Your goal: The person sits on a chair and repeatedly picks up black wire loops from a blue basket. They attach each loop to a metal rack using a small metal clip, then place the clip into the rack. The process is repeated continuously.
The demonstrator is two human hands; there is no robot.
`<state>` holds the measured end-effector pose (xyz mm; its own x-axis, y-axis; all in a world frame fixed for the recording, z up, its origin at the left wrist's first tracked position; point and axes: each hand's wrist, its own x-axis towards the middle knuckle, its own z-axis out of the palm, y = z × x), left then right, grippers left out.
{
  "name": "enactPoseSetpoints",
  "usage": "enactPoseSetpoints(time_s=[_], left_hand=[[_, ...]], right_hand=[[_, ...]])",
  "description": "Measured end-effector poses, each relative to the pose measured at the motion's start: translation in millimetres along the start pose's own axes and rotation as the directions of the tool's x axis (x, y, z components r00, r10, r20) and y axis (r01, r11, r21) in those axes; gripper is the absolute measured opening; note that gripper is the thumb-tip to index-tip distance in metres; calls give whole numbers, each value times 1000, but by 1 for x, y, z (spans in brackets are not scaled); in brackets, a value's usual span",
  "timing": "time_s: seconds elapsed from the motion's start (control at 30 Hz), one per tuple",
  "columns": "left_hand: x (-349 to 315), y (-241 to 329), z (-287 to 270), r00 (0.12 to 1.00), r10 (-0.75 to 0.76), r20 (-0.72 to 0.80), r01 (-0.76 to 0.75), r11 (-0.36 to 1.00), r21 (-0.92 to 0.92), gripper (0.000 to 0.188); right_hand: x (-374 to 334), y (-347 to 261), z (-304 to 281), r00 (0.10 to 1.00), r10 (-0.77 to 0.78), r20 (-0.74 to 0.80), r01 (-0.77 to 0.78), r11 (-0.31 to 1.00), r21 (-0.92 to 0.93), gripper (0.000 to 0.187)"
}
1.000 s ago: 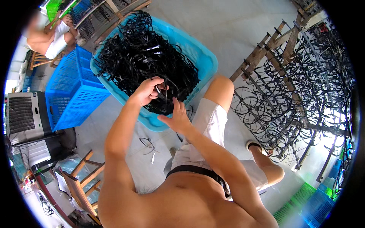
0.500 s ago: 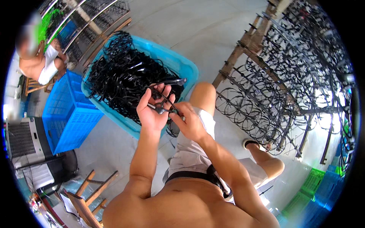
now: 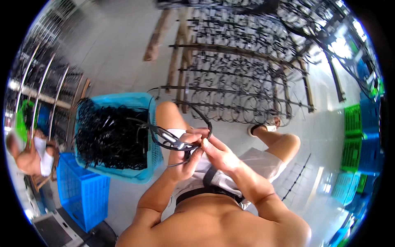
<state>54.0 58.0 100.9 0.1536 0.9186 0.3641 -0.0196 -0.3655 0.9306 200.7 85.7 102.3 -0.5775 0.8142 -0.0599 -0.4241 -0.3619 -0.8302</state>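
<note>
In front of my lap, my left hand (image 3: 184, 161) is closed around a thin black strap (image 3: 158, 132) that loops out over the basket's near side. A shiny, silvery-looking part shows beside its fingers. My right hand (image 3: 220, 154) meets the left and pinches the strap between thumb and fingers, where one dark length curves up and back. Left of my hands sits a light-blue plastic basket (image 3: 152, 158), heaped with a tangle of similar black straps (image 3: 111, 136). What lies inside my left palm is partly hidden.
Wooden racks (image 3: 230, 49) hung with many black loops stand ahead and to the right. A bright blue crate (image 3: 84, 191) is at lower left, near a seated person (image 3: 35, 158). Green crates (image 3: 352, 154) and blue ones are stacked at far right. A thin dark rod (image 3: 297, 177) lies on the floor.
My view has swung right, so the basket appears farther left and the racks more central. Both hands have come closer together, and the strap now loops out wider from them.
</note>
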Motion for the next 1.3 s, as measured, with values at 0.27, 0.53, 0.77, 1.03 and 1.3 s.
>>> enactPoseSetpoints(time_s=[0.27, 0.53, 0.77, 1.03, 1.3], left_hand=[[1, -36, 70, 990, 29, -136, -10, 990, 139, 75], [6, -39, 76, 986, 73, -147, -6, 913, 408, 79], [2, -52, 51, 991, -104, -87, 107, 994, 33, 80], [-23, -20, 39, 930, -200, -310, 66, 916, -395, 44], [26, -13, 104, 788, -504, 354, 615, 605, -506, 43]], right_hand=[[-31, 2, -16, 881, 55, -470, 149, 911, 386, 24], [-35, 0, -18, 830, 180, -528, 128, 859, 495, 23], [-36, 1, -26, 779, 241, -579, 116, 852, 510, 16], [-83, -72, -73, 808, -279, -519, 187, 957, -223, 22], [-87, -85, -95, 967, 243, 73, -178, 854, -490, 29]])
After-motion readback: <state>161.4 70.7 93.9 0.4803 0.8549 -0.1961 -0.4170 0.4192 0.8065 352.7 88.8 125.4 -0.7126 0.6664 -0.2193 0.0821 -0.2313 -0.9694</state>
